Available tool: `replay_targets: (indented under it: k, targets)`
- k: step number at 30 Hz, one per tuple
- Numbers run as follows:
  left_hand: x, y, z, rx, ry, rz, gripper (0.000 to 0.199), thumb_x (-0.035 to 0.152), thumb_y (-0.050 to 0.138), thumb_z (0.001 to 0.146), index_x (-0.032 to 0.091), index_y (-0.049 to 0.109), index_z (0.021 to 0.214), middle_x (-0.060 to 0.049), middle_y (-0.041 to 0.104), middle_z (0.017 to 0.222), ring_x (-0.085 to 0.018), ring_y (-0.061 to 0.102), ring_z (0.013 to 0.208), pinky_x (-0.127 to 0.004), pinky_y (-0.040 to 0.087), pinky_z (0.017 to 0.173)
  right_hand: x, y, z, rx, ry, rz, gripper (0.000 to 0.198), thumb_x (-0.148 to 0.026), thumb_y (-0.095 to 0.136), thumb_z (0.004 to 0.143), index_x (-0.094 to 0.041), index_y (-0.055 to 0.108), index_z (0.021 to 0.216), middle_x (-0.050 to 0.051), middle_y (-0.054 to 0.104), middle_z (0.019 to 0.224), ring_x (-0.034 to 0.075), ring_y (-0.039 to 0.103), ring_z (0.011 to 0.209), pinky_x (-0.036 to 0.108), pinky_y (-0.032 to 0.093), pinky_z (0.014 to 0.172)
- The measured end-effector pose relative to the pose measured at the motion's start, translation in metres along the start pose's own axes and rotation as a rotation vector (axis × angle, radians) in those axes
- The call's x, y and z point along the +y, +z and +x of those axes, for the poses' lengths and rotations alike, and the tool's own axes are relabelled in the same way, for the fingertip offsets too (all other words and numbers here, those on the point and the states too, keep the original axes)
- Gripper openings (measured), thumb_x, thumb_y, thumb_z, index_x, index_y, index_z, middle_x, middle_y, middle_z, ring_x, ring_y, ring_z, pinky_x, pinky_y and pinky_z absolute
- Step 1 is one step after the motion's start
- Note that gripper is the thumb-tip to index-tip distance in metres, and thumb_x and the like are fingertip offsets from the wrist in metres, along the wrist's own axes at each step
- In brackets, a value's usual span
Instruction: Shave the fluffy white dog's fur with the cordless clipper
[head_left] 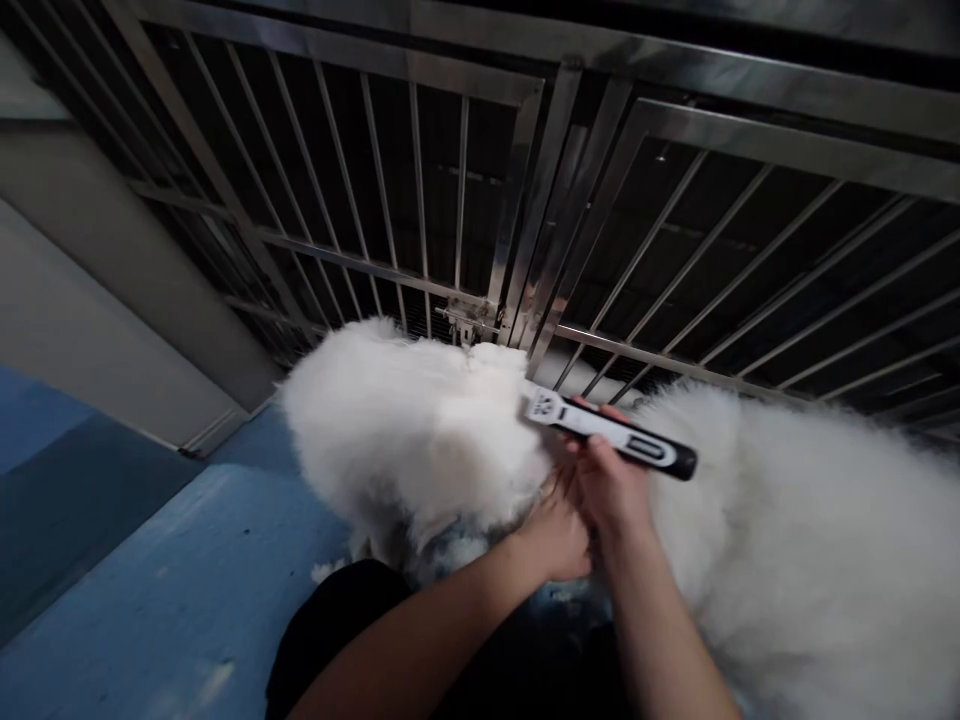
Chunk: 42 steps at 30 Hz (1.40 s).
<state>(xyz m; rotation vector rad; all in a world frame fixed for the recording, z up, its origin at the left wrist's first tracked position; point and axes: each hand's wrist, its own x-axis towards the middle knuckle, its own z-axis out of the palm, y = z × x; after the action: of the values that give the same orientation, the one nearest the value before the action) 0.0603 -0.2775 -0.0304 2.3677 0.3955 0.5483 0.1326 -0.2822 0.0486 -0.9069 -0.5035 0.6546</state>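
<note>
My right hand (611,485) is closed around a black-and-white hair clipper (611,435). The clipper's head end meets the fur of a white fluffy dog (405,430), on a patch of shorter coat. Below it, my left hand (559,535) is closed low at the same dog's front end. The left fingertips are partly hidden behind the right hand and fur, so what they grip cannot be made out. The dog's face is out of sight.
A second white fluffy dog (817,550) is close on the right. Metal cage doors (367,265) with a latch (469,318) stand behind both animals. White tufts (328,571) lie on the blue floor (172,600). A pale panel (97,300) is at left.
</note>
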Motion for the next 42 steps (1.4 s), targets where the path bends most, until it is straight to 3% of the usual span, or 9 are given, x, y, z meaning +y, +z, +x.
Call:
replay_targets:
  k: [3,11,14,19,22,24,27,33,42]
  targets:
    - [0.004,-0.011,-0.012,-0.061,0.040,0.175,0.075,0.036,0.049,0.089,0.003,0.028,0.153,-0.025,0.013,0.164,-0.036,0.007,0.153,-0.053,0.016,0.125,-0.020,-0.035,0.028,0.031,0.085,0.076,0.051,-0.040,0.095,0.054,-0.024,0.067,0.094,0.000,0.078,0.100,0.003,0.055,0.046,0.023,0.059,0.058]
    - [-0.029,-0.042,-0.052,-0.159,-0.122,0.446,0.063,0.035,0.041,0.095,0.010,0.036,0.152,-0.022,0.019,0.163,-0.037,0.014,0.152,-0.059,0.017,0.123,-0.016,-0.058,0.026,-0.087,0.131,-0.128,0.052,-0.059,0.086,0.062,-0.029,0.065,0.099,-0.002,0.078,0.089,0.016,0.071,0.058,0.039,0.064,0.066]
    - [-0.037,-0.041,-0.078,-0.406,-0.172,0.422,0.070,0.035,0.050,0.090,0.011,0.033,0.154,-0.024,0.017,0.163,-0.040,0.018,0.151,-0.058,0.028,0.118,-0.015,-0.058,0.018,-0.132,0.140,-0.166,0.052,-0.055,0.088,0.061,-0.027,0.065,0.099,0.002,0.079,0.099,0.015,0.069,0.054,0.039,0.065,0.064]
    - [-0.020,-0.070,-0.102,-0.908,-0.322,0.312,0.035,0.035,0.052,0.088,0.018,0.072,0.111,-0.015,0.071,0.117,-0.031,0.072,0.099,-0.041,0.057,0.083,-0.020,-0.057,0.003,-0.364,0.303,-0.171,0.051,-0.041,0.090,0.064,-0.022,0.063,0.103,0.010,0.072,0.124,0.024,0.076,0.088,0.049,0.065,0.079]
    - [0.002,-0.116,-0.072,-0.815,-0.298,0.326,0.038,0.028,0.036,0.094,0.017,0.073,0.092,-0.011,0.074,0.095,-0.026,0.071,0.089,-0.037,0.055,0.081,-0.021,-0.057,-0.006,-0.447,0.293,-0.210,0.048,-0.042,0.089,0.065,-0.020,0.064,0.099,0.012,0.071,0.124,0.023,0.076,0.078,0.049,0.064,0.076]
    - [0.012,-0.145,-0.032,-0.543,-0.262,0.343,0.040,0.030,0.034,0.096,0.016,0.071,0.090,-0.010,0.073,0.092,-0.025,0.069,0.086,-0.038,0.054,0.081,-0.019,-0.056,-0.015,-0.397,0.183,-0.306,0.043,-0.039,0.089,0.067,-0.021,0.063,0.096,0.011,0.074,0.115,0.021,0.076,0.077,0.046,0.064,0.078]
    - [0.012,-0.162,0.033,-0.228,-0.109,0.339,0.041,0.029,0.033,0.099,0.015,0.065,0.120,-0.011,0.068,0.122,-0.022,0.060,0.117,-0.036,0.044,0.103,-0.007,-0.056,-0.035,-0.188,-0.062,-0.504,0.038,-0.028,0.087,0.069,-0.023,0.060,0.094,0.007,0.077,0.106,0.023,0.074,0.098,0.045,0.059,0.094]
    - [-0.024,-0.134,0.090,-0.584,0.105,0.493,0.101,0.064,0.065,0.078,0.017,0.023,0.157,-0.021,0.020,0.164,-0.037,0.021,0.150,-0.055,0.014,0.120,0.015,-0.059,-0.078,-0.220,-0.288,-0.859,0.040,-0.020,0.082,0.069,-0.027,0.061,0.102,0.008,0.074,0.117,0.026,0.073,0.105,0.044,0.060,0.091]
    - [-0.058,-0.133,0.102,-0.554,0.237,0.511,0.107,0.074,0.061,0.072,0.023,0.021,0.157,-0.015,0.039,0.155,-0.039,0.040,0.137,-0.050,0.030,0.112,0.053,-0.056,-0.088,-0.031,-0.356,-0.857,0.047,-0.020,0.086,0.066,-0.032,0.061,0.104,0.003,0.076,0.113,0.028,0.074,0.102,0.046,0.061,0.087]
